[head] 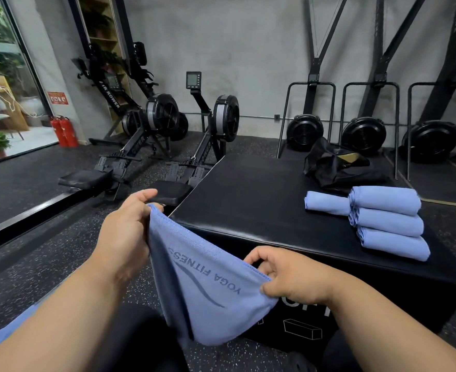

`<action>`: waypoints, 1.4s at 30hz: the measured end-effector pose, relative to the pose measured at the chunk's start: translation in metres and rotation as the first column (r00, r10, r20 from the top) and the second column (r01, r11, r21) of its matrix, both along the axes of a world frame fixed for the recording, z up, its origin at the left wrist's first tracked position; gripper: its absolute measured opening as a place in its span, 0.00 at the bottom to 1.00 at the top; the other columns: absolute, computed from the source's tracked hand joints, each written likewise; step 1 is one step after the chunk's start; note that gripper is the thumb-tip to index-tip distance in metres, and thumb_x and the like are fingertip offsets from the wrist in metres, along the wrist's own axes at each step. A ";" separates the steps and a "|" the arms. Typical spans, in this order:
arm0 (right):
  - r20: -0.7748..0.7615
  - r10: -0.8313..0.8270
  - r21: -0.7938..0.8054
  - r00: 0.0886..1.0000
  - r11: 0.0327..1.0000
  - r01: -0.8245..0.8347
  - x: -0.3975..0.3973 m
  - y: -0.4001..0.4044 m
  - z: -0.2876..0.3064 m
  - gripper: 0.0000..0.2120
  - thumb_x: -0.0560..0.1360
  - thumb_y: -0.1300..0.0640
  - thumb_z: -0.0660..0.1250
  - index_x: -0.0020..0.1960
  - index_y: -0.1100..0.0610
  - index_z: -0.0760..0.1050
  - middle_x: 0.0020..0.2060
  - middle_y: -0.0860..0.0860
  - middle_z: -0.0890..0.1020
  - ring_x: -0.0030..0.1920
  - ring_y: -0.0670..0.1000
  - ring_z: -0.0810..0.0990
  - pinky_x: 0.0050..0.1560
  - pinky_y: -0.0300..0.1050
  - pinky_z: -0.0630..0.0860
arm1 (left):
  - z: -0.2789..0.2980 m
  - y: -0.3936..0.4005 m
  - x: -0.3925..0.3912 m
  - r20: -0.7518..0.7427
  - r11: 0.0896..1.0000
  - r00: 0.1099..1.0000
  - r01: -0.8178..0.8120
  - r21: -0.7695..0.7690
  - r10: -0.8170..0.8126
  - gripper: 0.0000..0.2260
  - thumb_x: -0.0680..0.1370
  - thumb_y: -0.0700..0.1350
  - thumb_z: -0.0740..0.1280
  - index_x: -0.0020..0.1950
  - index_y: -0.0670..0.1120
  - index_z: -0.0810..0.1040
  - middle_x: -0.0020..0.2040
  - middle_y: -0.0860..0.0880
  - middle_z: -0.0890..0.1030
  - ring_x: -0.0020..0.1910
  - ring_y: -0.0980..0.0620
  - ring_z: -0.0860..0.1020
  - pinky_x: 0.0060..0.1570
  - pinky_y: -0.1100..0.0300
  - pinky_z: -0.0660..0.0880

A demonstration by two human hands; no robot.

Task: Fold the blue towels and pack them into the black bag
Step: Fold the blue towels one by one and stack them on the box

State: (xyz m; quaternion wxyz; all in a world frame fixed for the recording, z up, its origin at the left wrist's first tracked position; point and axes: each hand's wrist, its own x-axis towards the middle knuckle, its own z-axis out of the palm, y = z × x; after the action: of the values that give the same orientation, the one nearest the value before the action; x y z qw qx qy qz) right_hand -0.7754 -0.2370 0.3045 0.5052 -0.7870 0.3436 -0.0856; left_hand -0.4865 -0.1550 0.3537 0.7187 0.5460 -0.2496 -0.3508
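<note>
Head: 2 hands (fingers pinching) on towel [208, 285]

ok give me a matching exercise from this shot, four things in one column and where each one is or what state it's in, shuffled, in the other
Things:
1. printed towel
2. folded towels
3. black bag
4. fire extinguishers

Places or states:
A. standing on the floor by the glass wall, far left
B. lying crumpled at the far side of the black box
C. hanging unfolded between the left hand and right hand
D. resting together on the right part of the box top

Pairs: 1-C, 2-D, 3-B, 4-A
</note>
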 end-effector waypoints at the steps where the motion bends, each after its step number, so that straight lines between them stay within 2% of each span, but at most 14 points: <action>1: -0.001 -0.033 -0.001 0.999 0.999 0.033 0.001 -0.002 -0.002 0.23 0.70 0.67 0.66 0.59 0.44 0.79 0.41 0.51 0.84 0.38 0.50 0.77 0.40 0.46 0.71 | -0.002 0.001 0.001 0.026 1.000 1.000 -0.005 0.013 0.004 0.19 0.78 0.33 0.57 0.59 0.48 0.83 0.36 0.53 0.82 0.33 0.54 0.75 0.38 0.57 0.69; 4: 0.064 -0.127 -0.006 0.990 0.992 0.128 0.002 -0.007 -0.004 0.23 0.72 0.67 0.66 0.60 0.45 0.79 0.37 0.48 0.84 0.37 0.49 0.77 0.42 0.47 0.71 | -0.013 0.003 0.004 0.168 0.997 0.986 0.009 0.075 -0.021 0.17 0.77 0.38 0.59 0.58 0.49 0.83 0.37 0.53 0.81 0.34 0.53 0.72 0.38 0.55 0.65; 7: 0.223 -0.187 0.032 0.957 0.982 0.184 0.003 -0.008 0.000 0.20 0.76 0.68 0.68 0.61 0.47 0.79 0.42 0.52 0.85 0.41 0.48 0.80 0.49 0.45 0.75 | -0.021 0.006 0.001 0.286 0.986 0.949 0.093 0.141 -0.130 0.16 0.70 0.49 0.64 0.55 0.53 0.83 0.40 0.55 0.80 0.40 0.53 0.73 0.42 0.53 0.67; 10: 0.356 -0.218 0.023 0.909 0.974 0.225 0.008 -0.004 0.005 0.17 0.77 0.68 0.69 0.58 0.48 0.80 0.49 0.60 0.86 0.44 0.50 0.80 0.52 0.49 0.76 | -0.030 0.008 -0.015 0.467 0.936 0.812 0.276 0.220 -0.350 0.20 0.68 0.59 0.72 0.56 0.54 0.83 0.45 0.54 0.81 0.46 0.56 0.77 0.51 0.56 0.72; 13: 0.379 -0.164 -0.064 0.911 0.977 0.203 0.017 0.004 0.009 0.17 0.77 0.66 0.72 0.54 0.44 0.79 0.49 0.58 0.85 0.42 0.48 0.78 0.49 0.48 0.76 | -0.041 0.005 -0.031 0.544 0.868 0.677 0.363 0.340 -0.496 0.25 0.65 0.69 0.75 0.58 0.61 0.83 0.39 0.54 0.76 0.39 0.57 0.74 0.44 0.58 0.71; 16: 0.389 -0.120 -0.081 0.913 0.983 0.164 0.021 0.013 0.014 0.16 0.76 0.64 0.73 0.55 0.44 0.79 0.49 0.55 0.86 0.43 0.47 0.80 0.48 0.47 0.77 | -0.047 0.004 -0.045 0.506 0.799 0.619 0.490 0.348 -0.601 0.21 0.73 0.62 0.78 0.64 0.60 0.81 0.33 0.54 0.68 0.34 0.56 0.67 0.36 0.62 0.65; 18: 0.403 -0.105 -0.075 0.909 0.986 0.147 0.022 0.017 0.017 0.16 0.75 0.64 0.74 0.55 0.44 0.79 0.50 0.56 0.87 0.46 0.49 0.81 0.50 0.51 0.78 | -0.045 0.005 -0.050 0.505 0.767 0.584 0.549 0.332 -0.636 0.15 0.78 0.54 0.77 0.64 0.58 0.83 0.34 0.54 0.72 0.34 0.54 0.70 0.37 0.64 0.68; 20: 0.400 -0.109 -0.063 0.910 0.987 0.146 0.021 0.018 0.019 0.16 0.75 0.63 0.75 0.54 0.44 0.79 0.51 0.55 0.87 0.47 0.51 0.82 0.54 0.54 0.80 | -0.042 0.007 -0.054 0.467 0.731 0.574 0.613 0.301 -0.673 0.11 0.80 0.49 0.75 0.62 0.53 0.85 0.44 0.53 0.85 0.44 0.52 0.82 0.50 0.63 0.77; 22: 0.388 -0.113 -0.054 0.914 0.988 0.145 0.019 0.018 0.020 0.17 0.76 0.64 0.75 0.56 0.44 0.79 0.50 0.55 0.87 0.47 0.50 0.82 0.53 0.51 0.79 | -0.042 0.007 -0.056 0.435 0.718 0.581 0.634 0.289 -0.688 0.07 0.80 0.49 0.75 0.56 0.50 0.86 0.51 0.49 0.87 0.52 0.52 0.84 0.58 0.58 0.79; 27: 0.423 -0.190 0.081 0.886 0.982 0.172 0.017 0.021 0.020 0.13 0.79 0.65 0.73 0.61 0.53 0.80 0.50 0.56 0.87 0.49 0.51 0.83 0.56 0.48 0.81 | -0.045 0.004 -0.057 0.473 0.823 0.677 0.505 0.260 -0.564 0.06 0.78 0.49 0.77 0.47 0.47 0.85 0.35 0.59 0.80 0.37 0.60 0.77 0.46 0.61 0.73; 31: 0.460 -0.349 0.336 0.817 0.920 0.203 0.021 0.016 0.014 0.11 0.81 0.60 0.67 0.61 0.57 0.82 0.46 0.59 0.85 0.46 0.54 0.82 0.50 0.47 0.81 | -0.044 0.001 -0.053 0.503 0.878 0.722 0.430 0.211 -0.475 0.09 0.73 0.52 0.74 0.45 0.47 0.85 0.31 0.60 0.76 0.34 0.61 0.73 0.43 0.59 0.71; 34: 0.415 -0.330 0.281 0.847 0.933 0.226 0.022 0.015 0.010 0.11 0.77 0.52 0.71 0.56 0.54 0.86 0.47 0.59 0.87 0.45 0.53 0.84 0.52 0.49 0.82 | -0.044 0.001 -0.052 0.551 0.892 0.705 0.401 0.210 -0.446 0.08 0.76 0.50 0.76 0.45 0.47 0.84 0.31 0.61 0.74 0.32 0.62 0.71 0.41 0.60 0.68; 39: 0.400 -0.277 0.226 0.874 0.954 0.199 0.022 0.015 0.011 0.08 0.82 0.58 0.69 0.48 0.57 0.85 0.41 0.55 0.86 0.42 0.51 0.83 0.48 0.41 0.80 | -0.047 -0.001 -0.051 0.557 0.890 0.696 0.392 0.232 -0.452 0.05 0.80 0.44 0.74 0.47 0.42 0.83 0.29 0.62 0.74 0.30 0.63 0.71 0.36 0.68 0.67; 42: 0.407 -0.284 0.219 0.868 0.953 0.209 0.022 0.015 0.013 0.09 0.83 0.59 0.68 0.45 0.56 0.84 0.40 0.55 0.86 0.41 0.50 0.83 0.45 0.40 0.80 | -0.046 -0.001 -0.053 0.581 0.901 0.691 0.369 0.228 -0.430 0.03 0.80 0.43 0.74 0.47 0.45 0.85 0.30 0.62 0.76 0.32 0.64 0.72 0.40 0.65 0.68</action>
State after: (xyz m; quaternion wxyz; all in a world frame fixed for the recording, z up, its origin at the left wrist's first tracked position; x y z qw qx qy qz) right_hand -0.7529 -0.2224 0.3174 0.6182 -0.6522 0.3263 -0.2933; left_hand -0.5394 -0.1558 0.3076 0.4766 0.5953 -0.5669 -0.3116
